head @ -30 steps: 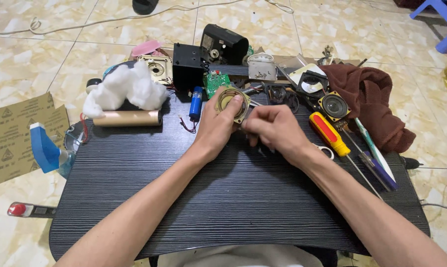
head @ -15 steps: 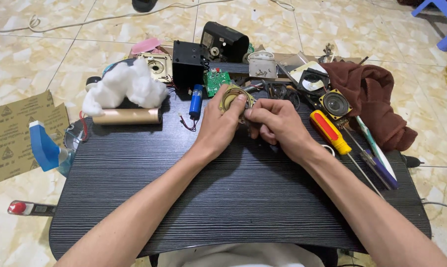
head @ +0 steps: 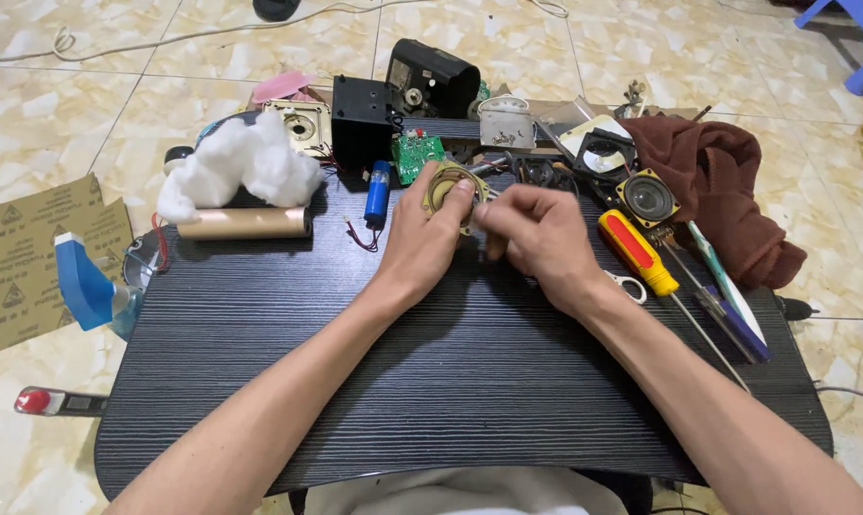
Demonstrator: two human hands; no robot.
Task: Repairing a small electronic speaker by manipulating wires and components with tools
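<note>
The desk (head: 431, 381) was black with fine grey streaks; the screwdriver (head: 635, 252) red and yellow, the battery (head: 378, 193) blue, the cloth (head: 727, 191) dark brown (wadding (head: 241, 167) white).

Speaker (head: 448, 188) perhaps half hidden behind left hand (head: 422, 238)

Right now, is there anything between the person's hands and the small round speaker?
Nothing visible does. The left hand already grips the small round speaker, thumb on its rim, above the black table. The right hand sits close beside it, fingertips at its edge; whether they touch it cannot be told.
</note>
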